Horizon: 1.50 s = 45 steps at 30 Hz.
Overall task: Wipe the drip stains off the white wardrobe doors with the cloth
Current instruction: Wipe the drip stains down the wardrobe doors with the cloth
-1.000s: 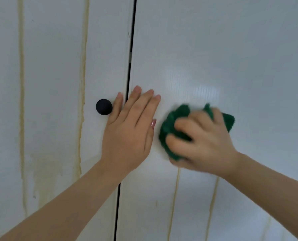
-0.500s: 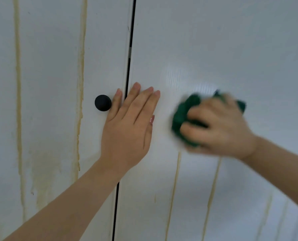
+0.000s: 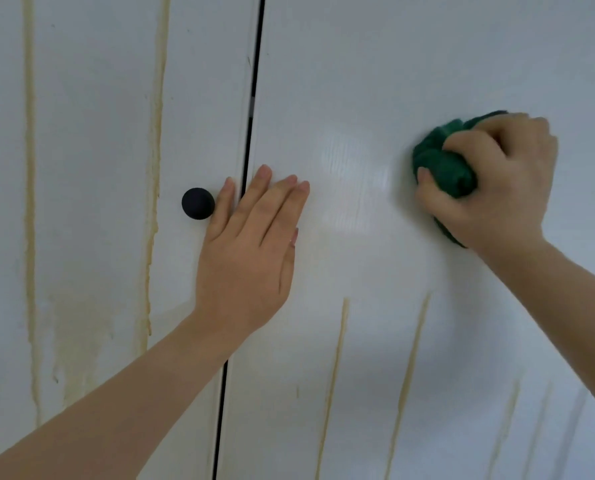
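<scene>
Head view: green cloth (image 3: 441, 168), bunched into a wad and pressed to the right door (image 3: 358, 71) under the right hand (image 3: 500, 192), whose curled fingers and thumb grip it. Soft, light and compressible, it is probably best held balled in the palm, so pressure passes through its bulk. Below that hand, yellowish drip stains (image 3: 337, 358) run down the panel. Left hand (image 3: 247, 251) lies flat, fingers straight, across the gap between the doors, just beside the black knob (image 3: 198, 203); heavier streaks (image 3: 155, 168) mark the left door (image 3: 91, 133) beyond.
</scene>
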{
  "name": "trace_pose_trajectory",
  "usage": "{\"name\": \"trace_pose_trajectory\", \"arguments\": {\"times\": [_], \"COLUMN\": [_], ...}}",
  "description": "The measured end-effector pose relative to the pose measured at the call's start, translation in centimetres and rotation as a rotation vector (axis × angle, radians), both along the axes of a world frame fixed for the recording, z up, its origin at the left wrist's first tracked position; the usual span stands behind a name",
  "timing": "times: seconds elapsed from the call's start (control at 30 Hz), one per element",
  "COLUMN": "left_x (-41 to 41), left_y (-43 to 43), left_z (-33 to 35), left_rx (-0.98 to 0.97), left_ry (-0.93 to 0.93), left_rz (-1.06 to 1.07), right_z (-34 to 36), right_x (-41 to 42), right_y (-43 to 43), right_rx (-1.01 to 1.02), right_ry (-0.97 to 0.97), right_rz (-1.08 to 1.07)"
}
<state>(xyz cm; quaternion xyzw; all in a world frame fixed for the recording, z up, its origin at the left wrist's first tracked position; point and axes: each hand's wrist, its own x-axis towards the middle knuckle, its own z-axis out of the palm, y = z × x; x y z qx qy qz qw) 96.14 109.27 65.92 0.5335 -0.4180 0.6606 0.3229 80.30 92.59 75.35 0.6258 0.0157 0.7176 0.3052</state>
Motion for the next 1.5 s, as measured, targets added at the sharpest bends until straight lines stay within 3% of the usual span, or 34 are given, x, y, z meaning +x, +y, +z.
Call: {"name": "trace_pose_trajectory", "arguments": {"times": [0.07, 0.2, 0.3, 0.4, 0.5, 0.6, 0.7, 0.8, 0.87, 0.93, 1.0, 1.07, 1.1, 1.2, 1.23, 1.3, 1.4, 1.43, 1.5], "left_x": [-0.1, -0.2, -0.4, -0.3, -0.3, -0.3, -0.3, -0.4, -0.3, -0.3, -0.3, -0.3, -0.4, -0.3, -0.3, -0.2, 0.6, 0.8, 1.1], "left_y": [-0.1, -0.1, -0.2, -0.3, -0.3, -0.2, -0.2, -0.2, -0.3, -0.3, -0.3, -0.3, -0.4, -0.5, -0.4, 0.0, 1.0, 1.2, 1.4], "left_z": [0.0, -0.1, -0.4, -0.4, -0.5, -0.5, -0.5, -0.6, -0.6, -0.5, -0.5, -0.5, -0.6, -0.4, -0.4, -0.5, -1.0, -1.3, -1.6], "left_rx": [-0.004, -0.013, -0.024, -0.024, -0.03, -0.024, -0.025, -0.026, -0.028, -0.03, -0.03, -0.041, -0.041, -0.042, -0.038, -0.018, 0.062, 0.082, 0.09], "left_ry": [0.005, 0.023, 0.044, 0.044, 0.047, 0.053, 0.051, 0.048, 0.049, 0.047, 0.04, 0.034, 0.032, 0.02, 0.024, 0.033, -0.007, -0.03, -0.046], "left_rz": [-0.008, -0.007, -0.011, -0.03, -0.05, -0.047, -0.047, -0.054, -0.051, -0.053, -0.053, -0.045, -0.046, -0.04, -0.057, -0.135, -0.209, -0.196, -0.164], "right_z": [-1.9, -9.9, -7.5, -2.5, -4.8, -10.5, -7.9, -2.5, -3.0, -6.8, -10.2, -8.8, -7.1, -2.6, -3.2, -7.3, -12.7, -12.1, -8.9], "right_x": [0.8, 1.1, -0.2, -0.1, 1.1, 1.0, -0.4, -0.1, 0.8, 1.6, 1.3, 0.8, 0.9, 2.2, 2.9, 4.1, 3.3, 2.8, 2.6], "right_y": [0.7, 0.6, -0.4, -0.3, 0.6, 0.6, -0.2, 0.1, 0.8, 1.2, 1.3, 0.8, 0.8, 2.4, 3.3, 4.4, 4.2, 3.9, 3.4], "right_rx": [0.158, -0.184, -0.264, -0.01, 0.183, -0.078, -0.235, 0.119, 0.273, 0.148, -0.168, -0.332, -0.296, 0.18, 0.246, 0.093, -0.287, -0.33, -0.283], "right_ry": [-0.145, 0.116, 0.164, -0.058, -0.197, 0.049, 0.178, -0.111, -0.243, -0.117, 0.135, 0.231, 0.18, -0.149, -0.2, -0.09, 0.297, 0.356, 0.284], "right_rz": [0.049, -0.037, -0.084, -0.077, 0.006, -0.057, -0.106, -0.033, 0.018, -0.008, -0.058, -0.092, -0.109, -0.013, 0.027, 0.036, -0.008, -0.011, -0.034]}}
